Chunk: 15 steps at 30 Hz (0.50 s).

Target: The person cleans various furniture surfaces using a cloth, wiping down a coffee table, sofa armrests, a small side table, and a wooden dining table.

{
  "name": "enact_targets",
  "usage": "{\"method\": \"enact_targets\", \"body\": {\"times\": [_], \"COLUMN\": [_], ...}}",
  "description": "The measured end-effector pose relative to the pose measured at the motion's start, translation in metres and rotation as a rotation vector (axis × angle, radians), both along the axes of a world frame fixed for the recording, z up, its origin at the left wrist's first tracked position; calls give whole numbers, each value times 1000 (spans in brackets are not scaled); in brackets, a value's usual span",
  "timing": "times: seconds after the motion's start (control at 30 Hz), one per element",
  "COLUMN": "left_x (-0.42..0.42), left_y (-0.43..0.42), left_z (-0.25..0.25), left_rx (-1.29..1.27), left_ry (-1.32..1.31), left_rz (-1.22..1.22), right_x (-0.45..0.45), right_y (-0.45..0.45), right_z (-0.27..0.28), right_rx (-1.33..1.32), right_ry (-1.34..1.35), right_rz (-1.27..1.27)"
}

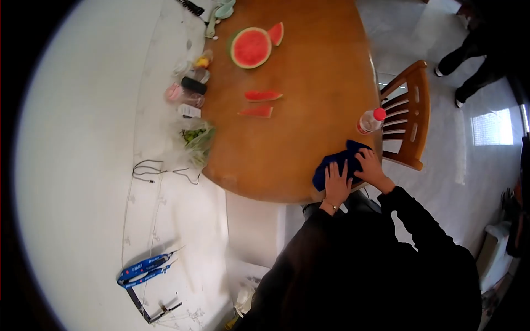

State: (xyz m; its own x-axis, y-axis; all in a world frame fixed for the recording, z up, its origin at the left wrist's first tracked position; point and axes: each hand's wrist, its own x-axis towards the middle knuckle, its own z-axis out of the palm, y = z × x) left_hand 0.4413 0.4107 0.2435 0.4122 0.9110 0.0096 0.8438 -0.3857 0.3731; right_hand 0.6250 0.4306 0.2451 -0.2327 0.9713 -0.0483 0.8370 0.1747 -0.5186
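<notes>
A dark blue cloth (327,164) lies bunched on the wooden table (309,66), close to its near edge. My left hand (337,185) rests flat on the cloth with its fingers spread. Beside it, my right hand (371,167) has bent fingers over the cloth's right part, gripping it against the tabletop. A clear bottle with a red cap (379,114) stands just beyond my right hand. Farther off are two watermelon slices (263,96), a cut watermelon half (251,48) and a watermelon wedge (276,34).
Along the table's left side is a white surface holding a bag of greens (196,138), jars, a black cylinder (194,85), a cable (148,171) and a blue lanyard (144,269). A wooden chair (414,118) stands at the right edge. Another person's legs (469,66) show at upper right.
</notes>
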Motion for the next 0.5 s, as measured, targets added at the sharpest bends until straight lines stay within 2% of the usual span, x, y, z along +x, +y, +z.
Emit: {"method": "enact_targets", "body": {"times": [0.03,0.17,0.23,0.4,0.47,0.5], "left_x": [7,-2,-14,-36,-53,-69], "left_y": [1,13,16,23,25,23], "left_z": [-1,4,-3,-7,3,3], "left_rx": [15,-16,-15,54,-21,9], "left_ry": [-59,-119,-178,-277,-213,-266], "left_rz": [-85,-157,-162,-158,-256,-260], "right_x": [10,7,-12,-28,-41,-48], "right_y": [-7,-8,1,4,3,1], "right_z": [-2,-5,3,5,5,5], "right_rx": [-44,-62,-74,-11,35,-41], "right_ry": [7,6,-142,-295,-324,-313], "right_rz": [-61,-76,-171,-127,-87,-45]}}
